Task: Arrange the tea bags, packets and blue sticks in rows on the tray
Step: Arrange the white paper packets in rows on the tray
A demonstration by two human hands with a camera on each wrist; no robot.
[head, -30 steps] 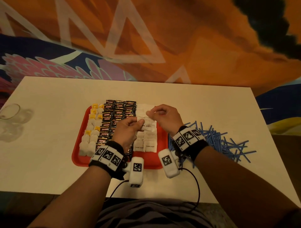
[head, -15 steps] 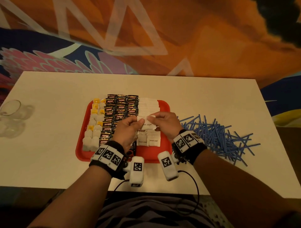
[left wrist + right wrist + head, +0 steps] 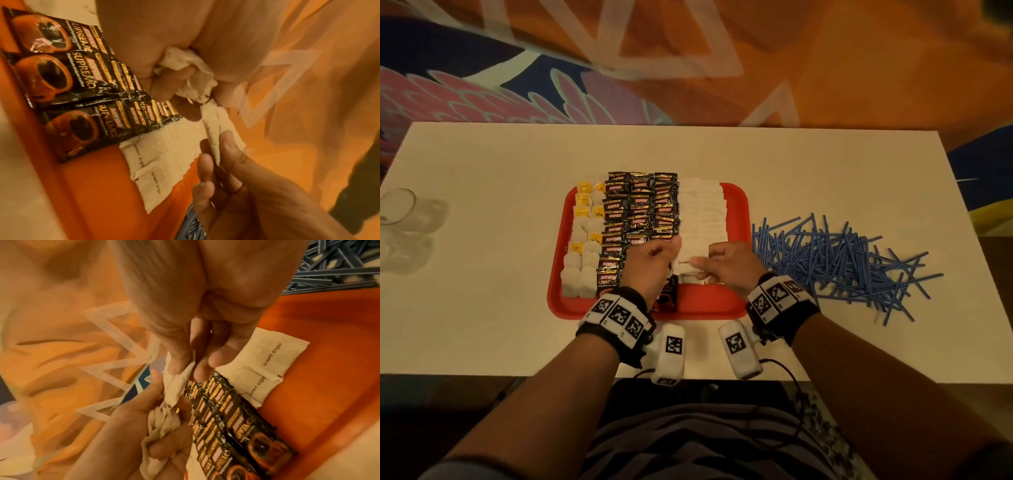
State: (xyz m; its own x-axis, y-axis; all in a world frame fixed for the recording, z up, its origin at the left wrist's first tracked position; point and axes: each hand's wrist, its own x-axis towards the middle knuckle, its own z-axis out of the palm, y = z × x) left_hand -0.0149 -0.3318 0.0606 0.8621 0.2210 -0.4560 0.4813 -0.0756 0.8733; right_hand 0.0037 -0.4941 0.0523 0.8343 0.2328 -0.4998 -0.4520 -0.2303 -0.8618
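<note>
White sugar packet (image 3: 690,262) pinched by both hands | left hand (image 3: 650,265) clutching more packets | right hand (image 3: 729,265) pinching

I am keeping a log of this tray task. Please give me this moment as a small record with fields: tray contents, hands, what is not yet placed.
tray: red tray on the white table
rows on tray: tea bags, black coffee packets, white brown sugar packets
left hand: grips a bunch of white packets, pinches one sugar packet
right hand: pinches the same packet
not yet placed: blue sticks, loose pile on the table right of the tray
</note>
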